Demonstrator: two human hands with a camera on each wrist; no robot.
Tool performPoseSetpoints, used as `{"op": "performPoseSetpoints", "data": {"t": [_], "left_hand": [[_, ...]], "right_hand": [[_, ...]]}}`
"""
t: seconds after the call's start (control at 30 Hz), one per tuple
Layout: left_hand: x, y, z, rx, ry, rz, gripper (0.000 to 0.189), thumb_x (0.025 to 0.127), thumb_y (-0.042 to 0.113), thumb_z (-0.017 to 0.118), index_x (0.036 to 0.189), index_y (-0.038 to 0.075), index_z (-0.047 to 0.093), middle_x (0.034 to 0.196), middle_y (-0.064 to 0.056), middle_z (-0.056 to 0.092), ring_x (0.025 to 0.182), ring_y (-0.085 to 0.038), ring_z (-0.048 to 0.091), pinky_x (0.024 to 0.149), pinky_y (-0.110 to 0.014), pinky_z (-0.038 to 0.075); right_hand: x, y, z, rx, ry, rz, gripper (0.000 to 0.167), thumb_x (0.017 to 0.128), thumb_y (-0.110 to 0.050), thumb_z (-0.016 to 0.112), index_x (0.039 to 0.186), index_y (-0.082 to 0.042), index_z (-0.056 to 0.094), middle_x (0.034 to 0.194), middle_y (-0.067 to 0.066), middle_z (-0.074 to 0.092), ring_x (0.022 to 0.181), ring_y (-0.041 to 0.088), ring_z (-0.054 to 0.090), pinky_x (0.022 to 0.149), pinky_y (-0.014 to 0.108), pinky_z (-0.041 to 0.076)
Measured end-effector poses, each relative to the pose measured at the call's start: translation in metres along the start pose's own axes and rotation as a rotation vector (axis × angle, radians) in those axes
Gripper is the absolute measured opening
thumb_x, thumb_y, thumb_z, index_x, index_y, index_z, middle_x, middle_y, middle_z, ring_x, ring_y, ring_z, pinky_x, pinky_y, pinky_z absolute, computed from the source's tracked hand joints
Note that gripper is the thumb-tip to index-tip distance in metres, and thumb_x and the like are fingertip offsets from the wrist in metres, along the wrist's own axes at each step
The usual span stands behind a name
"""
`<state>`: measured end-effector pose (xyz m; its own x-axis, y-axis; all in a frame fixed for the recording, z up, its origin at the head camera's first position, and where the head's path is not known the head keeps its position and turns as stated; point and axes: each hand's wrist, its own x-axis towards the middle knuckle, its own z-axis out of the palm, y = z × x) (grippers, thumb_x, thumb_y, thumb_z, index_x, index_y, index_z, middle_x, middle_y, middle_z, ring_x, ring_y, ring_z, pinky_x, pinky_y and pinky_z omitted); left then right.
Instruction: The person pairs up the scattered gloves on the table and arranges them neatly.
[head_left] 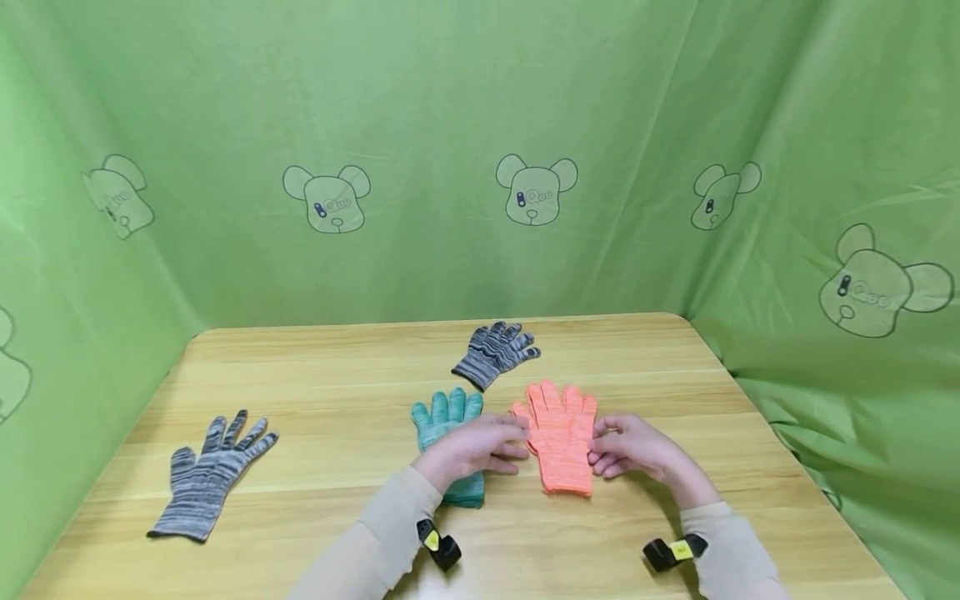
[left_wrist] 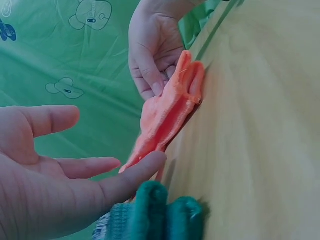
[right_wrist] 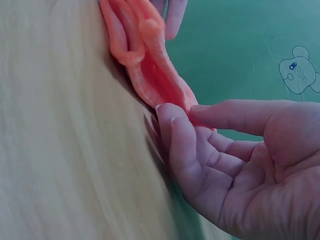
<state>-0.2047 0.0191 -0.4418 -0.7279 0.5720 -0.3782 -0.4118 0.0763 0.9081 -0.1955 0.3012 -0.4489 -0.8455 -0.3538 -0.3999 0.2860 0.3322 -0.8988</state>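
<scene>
Two orange knit gloves [head_left: 564, 446], apparently stacked, lie fingers pointing away on the table. My right hand [head_left: 633, 450] pinches their right edge between thumb and fingertips; the right wrist view shows the thumb [right_wrist: 235, 116] on the orange fabric. On the other side my left hand [head_left: 480, 446] has its fingers extended, thumb apart, with fingertips close to the left edge; whether they touch it I cannot tell. Beneath the left hand lies a teal knit glove [head_left: 462, 490], partly covered by it.
A grey striped glove [head_left: 497, 354] lies behind, near the far table edge. Another grey striped glove [head_left: 206, 487] is at the left. Green curtains [head_left: 435, 108] with bear drawings enclose the wooden table [head_left: 330, 383] at the back and sides.
</scene>
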Motion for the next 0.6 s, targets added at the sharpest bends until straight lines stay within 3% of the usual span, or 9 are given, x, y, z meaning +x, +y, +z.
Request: {"op": "performPoseSetpoints", "data": {"t": [0.23,0.47,0.6], "left_hand": [[-0.002,0.006,0.000,0.009,0.042,0.072,0.052,0.096,0.016,0.056,0.144,0.002,0.043,0.146,-0.020,0.045,0.127,-0.038,0.051,0.098,-0.051,0.052],[-0.003,0.003,0.010,0.002,-0.018,0.075,0.046,0.095,0.015,0.056,0.138,0.000,0.049,0.140,-0.018,0.051,0.124,-0.036,0.053,0.101,-0.050,0.050],[-0.003,-0.001,0.013,0.013,-0.056,0.090,0.043,0.096,0.016,0.056,0.135,-0.002,0.052,0.140,-0.017,0.053,0.126,-0.034,0.052,0.103,-0.050,0.049]], "right_hand": [[-0.001,-0.001,-0.005,-0.007,0.073,-0.003,0.027,0.099,-0.014,0.052,0.113,0.009,0.051,0.088,0.008,0.068,0.074,0.015,0.067,0.069,0.031,0.061],[0.003,-0.001,-0.009,0.000,0.204,-0.012,0.038,0.101,-0.025,0.052,0.114,0.010,0.055,0.087,0.003,0.067,0.076,0.013,0.065,0.069,0.028,0.059],[0.006,0.001,-0.011,-0.002,0.226,-0.019,0.041,0.101,-0.026,0.052,0.120,0.011,0.050,0.090,0.003,0.066,0.077,0.012,0.065,0.070,0.027,0.059]]}}
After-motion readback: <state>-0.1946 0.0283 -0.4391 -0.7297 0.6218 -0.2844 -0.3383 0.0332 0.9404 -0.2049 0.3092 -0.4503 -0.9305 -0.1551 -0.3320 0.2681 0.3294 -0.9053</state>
